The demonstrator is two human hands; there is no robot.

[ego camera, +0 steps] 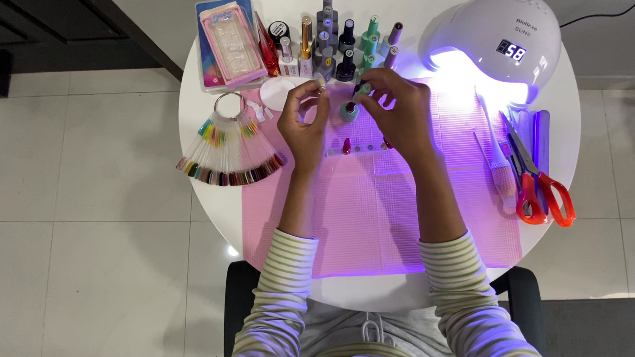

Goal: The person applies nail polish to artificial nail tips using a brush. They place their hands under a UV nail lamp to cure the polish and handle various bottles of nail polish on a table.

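While both hands work near the far edge of a round white table [210, 198], the left hand [304, 121] pinches a small pale nail tip [320, 85] between thumb and fingers, and the right hand [397, 109] closes around a thin dark polish brush [358, 89] held just beside it. An open teal polish bottle [349, 112] stands upright between the hands on a pink textured mat [377, 219], with a short strip of painted tips [356, 148] lying just behind it toward the person. Glossy bottles [339, 36] crowd the far edge, a fan of colour swatches [229, 150] on a metal ring lies at the left edge, and a smooth domed curing lamp [495, 42] glows violet at the far right, near red-handled scissors [542, 188]. Risk seems to lie with the uncapped bottle: a wrist dropping or a sleeve brushing it could tip it and flood the mat, and a loaded brush could drip or smear the small, slick tip if the pinch slips.
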